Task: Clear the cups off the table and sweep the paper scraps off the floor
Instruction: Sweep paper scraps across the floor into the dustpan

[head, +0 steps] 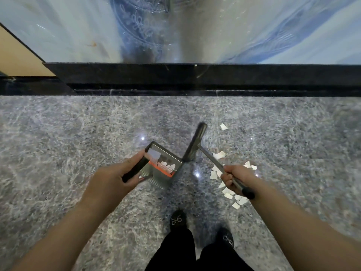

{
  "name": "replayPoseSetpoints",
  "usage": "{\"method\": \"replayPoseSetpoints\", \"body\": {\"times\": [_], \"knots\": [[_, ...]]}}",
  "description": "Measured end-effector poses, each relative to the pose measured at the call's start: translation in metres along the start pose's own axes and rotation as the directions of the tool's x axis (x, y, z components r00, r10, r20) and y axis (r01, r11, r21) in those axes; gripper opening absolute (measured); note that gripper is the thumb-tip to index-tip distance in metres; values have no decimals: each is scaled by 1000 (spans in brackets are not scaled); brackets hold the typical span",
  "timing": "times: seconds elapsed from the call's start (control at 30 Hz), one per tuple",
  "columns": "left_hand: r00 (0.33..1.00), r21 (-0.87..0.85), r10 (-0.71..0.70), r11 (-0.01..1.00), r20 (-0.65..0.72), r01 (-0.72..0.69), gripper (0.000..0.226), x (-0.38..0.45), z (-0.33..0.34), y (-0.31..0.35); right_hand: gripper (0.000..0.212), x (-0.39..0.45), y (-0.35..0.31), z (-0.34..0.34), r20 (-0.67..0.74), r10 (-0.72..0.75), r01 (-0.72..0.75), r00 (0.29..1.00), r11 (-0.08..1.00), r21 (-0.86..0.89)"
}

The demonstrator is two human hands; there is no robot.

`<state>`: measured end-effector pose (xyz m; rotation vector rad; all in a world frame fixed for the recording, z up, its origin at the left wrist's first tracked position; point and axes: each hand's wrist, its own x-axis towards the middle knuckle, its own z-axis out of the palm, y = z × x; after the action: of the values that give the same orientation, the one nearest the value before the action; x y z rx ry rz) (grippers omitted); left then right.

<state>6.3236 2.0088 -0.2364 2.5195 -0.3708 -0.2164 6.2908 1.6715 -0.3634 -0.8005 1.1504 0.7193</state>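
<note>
Roughly fifteen white paper scraps [227, 190] lie on the grey floor [78, 133] around and under the right hand [235, 178], which grips one broom [195, 145]. A few more scraps sit inside the single dustpan [166, 163], its handle gripped by the left hand [117, 177].

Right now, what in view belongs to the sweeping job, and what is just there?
Job: dustpan in left hand; broom in right hand; paper scraps on floor.
Just there: black ledge; shoes.
</note>
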Motion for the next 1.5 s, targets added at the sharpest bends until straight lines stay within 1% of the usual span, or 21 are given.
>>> {"method": "replayPoseSetpoints", "body": {"times": [0.07,0.17,0.3,0.4,0.47,0.57,0.63,0.73,0.87,0.97,1.03,1.17,1.23,1.27,1.37,1.43,1.5], "knots": [[999,-29,-13,999,43,14,90,9,6,12,18,-8,13,-18,-49,-13,15,999,999,35],[998,-30,-15,999,58,17,77,19,15,29,20,-19,20,-33,-109,-24,36,994,993,113],[997,-31,-28,999,66,30,76,28,31,55,20,-40,12,-57,-127,-35,62,991,974,216],[999,-31,37,999,28,-36,76,30,41,68,19,-49,-3,-82,-86,-25,46,996,966,253],[999,-43,45,998,14,-44,75,33,48,76,18,-52,-18,-92,-53,-18,30,998,971,238],[997,-92,-72,993,-11,71,76,40,57,93,17,-55,-43,-96,-49,-77,84,996,985,148],[994,-113,-113,987,-11,111,75,45,60,103,16,-54,-62,-97,-47,-109,114,993,987,110],[996,-103,-89,991,17,90,75,55,64,114,17,-44,-92,-104,-4,-119,119,993,987,109],[995,-39,-74,996,62,76,76,71,73,127,15,-16,-125,-115,31,-119,115,992,987,113],[995,-78,-69,994,68,75,74,80,79,131,13,4,-137,-125,66,-84,76,994,990,119],[997,-75,-46,996,58,50,75,83,82,133,14,11,-140,-131,64,-72,65,995,991,113],[998,-34,-18,999,62,20,80,84,88,140,15,9,-130,-146,1,-90,89,996,991,103],[997,-25,-3,1000,74,5,90,83,93,143,18,5,-115,-161,-17,-64,66,998,990,128],[997,-21,7,1000,80,-6,93,82,95,145,20,3,-105,-169,-18,-42,44,999,987,153],[993,-41,41,998,109,-37,92,76,101,150,21,-11,-71,-193,-17,-6,10,1000,973,230],[990,-38,82,996,117,-78,97,69,106,151,21,-19,-46,-202,-30,9,-2,1000,972,234],[984,-31,134,991,122,-131,95,61,108,153,18,-26,-20,-207,-50,9,4,999,967,256]]}}
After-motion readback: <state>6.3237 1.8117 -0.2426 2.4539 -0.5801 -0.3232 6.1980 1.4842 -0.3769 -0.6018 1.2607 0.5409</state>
